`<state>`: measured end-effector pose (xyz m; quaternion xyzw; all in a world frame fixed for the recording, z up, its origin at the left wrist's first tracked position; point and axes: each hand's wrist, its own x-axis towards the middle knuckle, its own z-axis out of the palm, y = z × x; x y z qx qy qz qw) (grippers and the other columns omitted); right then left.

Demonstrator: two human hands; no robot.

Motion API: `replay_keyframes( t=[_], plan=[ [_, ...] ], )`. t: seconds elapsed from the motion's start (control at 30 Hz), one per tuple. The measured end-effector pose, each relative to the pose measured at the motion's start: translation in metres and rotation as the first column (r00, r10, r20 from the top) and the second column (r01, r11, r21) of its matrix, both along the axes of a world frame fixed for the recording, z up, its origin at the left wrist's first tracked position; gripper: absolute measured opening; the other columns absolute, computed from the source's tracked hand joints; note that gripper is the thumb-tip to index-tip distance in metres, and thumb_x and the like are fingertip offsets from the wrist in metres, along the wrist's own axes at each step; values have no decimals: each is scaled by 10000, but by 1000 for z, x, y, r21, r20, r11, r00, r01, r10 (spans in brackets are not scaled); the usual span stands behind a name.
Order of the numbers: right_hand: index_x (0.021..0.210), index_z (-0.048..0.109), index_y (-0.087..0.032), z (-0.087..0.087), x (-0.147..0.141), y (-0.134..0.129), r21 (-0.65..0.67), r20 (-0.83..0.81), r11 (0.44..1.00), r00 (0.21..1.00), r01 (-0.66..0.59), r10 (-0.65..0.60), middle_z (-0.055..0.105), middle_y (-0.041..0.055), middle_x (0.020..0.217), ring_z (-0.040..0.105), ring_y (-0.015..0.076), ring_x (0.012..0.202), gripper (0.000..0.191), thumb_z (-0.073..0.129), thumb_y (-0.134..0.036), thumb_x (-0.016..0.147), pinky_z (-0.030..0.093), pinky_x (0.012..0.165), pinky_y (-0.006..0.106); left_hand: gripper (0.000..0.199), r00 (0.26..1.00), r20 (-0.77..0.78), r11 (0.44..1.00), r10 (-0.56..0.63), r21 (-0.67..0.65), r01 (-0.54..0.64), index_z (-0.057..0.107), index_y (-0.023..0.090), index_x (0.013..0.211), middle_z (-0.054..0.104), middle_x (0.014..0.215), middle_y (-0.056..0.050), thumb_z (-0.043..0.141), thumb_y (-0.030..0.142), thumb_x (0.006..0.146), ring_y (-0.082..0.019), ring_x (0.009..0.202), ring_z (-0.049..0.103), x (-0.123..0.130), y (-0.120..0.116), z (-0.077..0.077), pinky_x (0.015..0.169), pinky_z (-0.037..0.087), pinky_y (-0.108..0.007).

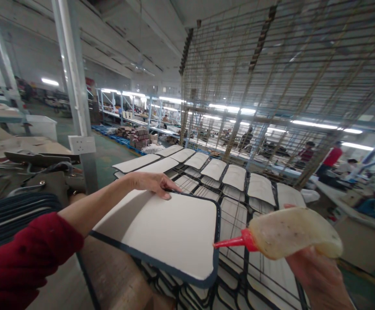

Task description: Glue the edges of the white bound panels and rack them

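Note:
My left hand (155, 184) grips the far edge of a flat white panel (164, 228) with a dark blue border and rounded corners, thumb on its face. The panel is held tilted in front of me. In my right hand (316, 267) is a squeeze bottle (293, 232), yellowish and translucent, lying on its side with a red nozzle (239, 242). The nozzle tip points left and meets the panel's right border, where a thin whitish line shows. Most of my right fingers are hidden behind the bottle.
Beneath and beyond the panel, wire racks (235, 215) carry rows of similar panels (213, 169). An upright wire grid (271, 86) rises at the back right. To my left are a stack of dark-edged pieces (19, 219) and a metal post (77, 86) with a socket box (82, 144).

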<state>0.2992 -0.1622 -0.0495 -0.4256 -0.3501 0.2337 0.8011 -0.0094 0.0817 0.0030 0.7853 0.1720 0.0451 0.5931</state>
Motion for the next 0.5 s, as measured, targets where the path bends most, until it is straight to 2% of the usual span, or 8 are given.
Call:
replay_keyframes(
  t=[0.1, 0.17, 0.27, 0.33, 0.5],
  plan=[
    [1135, 621, -235, -1, 1, -3, 43, 61, 998, 998, -34, 31, 602, 70, 1044, 618, 226, 855, 780, 862, -460, 428, 553, 672, 280, 532, 1000, -4, 1000, -12, 3, 12, 713, 165, 1105, 737, 1005, -66, 845, 283, 603, -230, 898, 669, 0, 1, 0, 816, 518, -280],
    [1153, 612, -246, -2, 2, -5, 49, 106, 997, 993, -56, 50, 613, 76, 1030, 628, 228, 846, 715, 841, -426, 501, 549, 683, 284, 533, 999, -9, 999, -32, 1, 32, 706, 167, 1121, 736, 1010, -66, 832, 307, 623, -235, 908, 667, 0, 1, 0, 826, 513, -283],
    [1174, 605, -246, -4, 4, -8, 22, 153, 995, 984, -96, 92, 631, 94, 970, 643, 255, 811, 700, 827, -391, 526, 555, 681, 329, 549, 998, -11, 998, -56, -4, 56, 692, 169, 1152, 733, 1016, -68, 819, 327, 642, -249, 931, 661, -1, 3, 0, 836, 510, -290],
    [1155, 620, -238, -3, 2, -10, 16, 148, 995, 984, -98, 95, 636, 104, 950, 642, 272, 819, 713, 838, -405, 497, 558, 680, 351, 563, 997, -16, 998, -70, -6, 70, 677, 171, 1179, 729, 1030, -69, 808, 340, 659, -254, 960, 652, -2, 4, -1, 855, 503, -295],
    [1119, 624, -274, -1, -6, -10, -39, 0, 999, 999, 34, -34, 645, 78, 996, 646, 267, 810, 819, 862, -349, 340, 565, 662, 323, 569, 998, -26, 998, -63, 13, 64, 666, 178, 1192, 716, 1085, -62, 803, 353, 669, -233, 969, 645, -4, 9, -4, 868, 491, -278]
  ],
)
